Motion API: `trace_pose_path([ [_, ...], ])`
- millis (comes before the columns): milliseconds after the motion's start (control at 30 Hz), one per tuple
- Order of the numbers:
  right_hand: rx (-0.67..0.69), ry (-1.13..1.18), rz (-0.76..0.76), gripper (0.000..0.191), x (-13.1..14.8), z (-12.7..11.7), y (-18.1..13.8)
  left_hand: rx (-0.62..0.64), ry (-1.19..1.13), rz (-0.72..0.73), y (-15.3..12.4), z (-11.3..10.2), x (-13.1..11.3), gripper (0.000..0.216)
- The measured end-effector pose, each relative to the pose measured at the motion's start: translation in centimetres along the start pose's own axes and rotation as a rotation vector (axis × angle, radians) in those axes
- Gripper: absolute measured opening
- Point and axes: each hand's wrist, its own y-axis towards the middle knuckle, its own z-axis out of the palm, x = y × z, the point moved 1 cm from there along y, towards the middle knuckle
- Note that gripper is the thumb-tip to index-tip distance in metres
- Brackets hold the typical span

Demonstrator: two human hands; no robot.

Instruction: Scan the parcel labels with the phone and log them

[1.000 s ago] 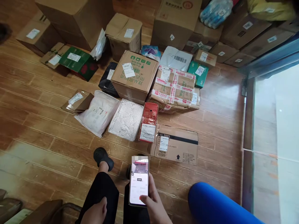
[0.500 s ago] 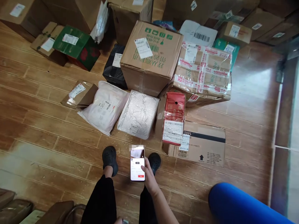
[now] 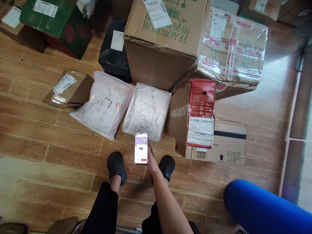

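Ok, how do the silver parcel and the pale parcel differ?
The silver parcel has a shiny, bubbled surface; the pale parcel has milky wrapping. The silver parcel looks boxier; the pale parcel looks pillowy, with a pointed corner. From this view, the phone in the right hand overlaps the silver parcel, not the pale parcel. Both lie on the wooden floor.

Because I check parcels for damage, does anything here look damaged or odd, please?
The silver bubble-wrapped parcel beyond the phone has creases across its top. Behind it to the right, one carton is crisscrossed with printed tape, unlike its neighbours. I see no spill.
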Motion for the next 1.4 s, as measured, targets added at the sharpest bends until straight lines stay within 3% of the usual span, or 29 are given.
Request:
trace_pose_path([
  [200,0.013,-0.006,-0.002,0.05,0.5,0.4,0.1,-0.042,0.028,0.02,-0.1,0.5,0.2,0.051],
  [533,0.057,-0.064,-0.02,0.041,1.7,0.8,-0.7,0.067,-0.002,0.039,0.1,-1.3,-0.4,0.03],
  [700,0.147,-0.144,-0.05,0.067,2.2,0.8,-1.2,0.079,-0.012,0.047,0.0,-1.5,-0.2,0.029],
  [833,0.21,-0.187,-0.04,0.076,2.2,0.7,-1.3,0.067,-0.012,0.051,-0.4,-1.6,-0.5,0.03],
  [1400,0.244,-0.256,-0.041,0.074,2.3,0.8,-1.1,0.09,-0.034,0.099,-0.8,-2.0,-1.6,0.022],
])
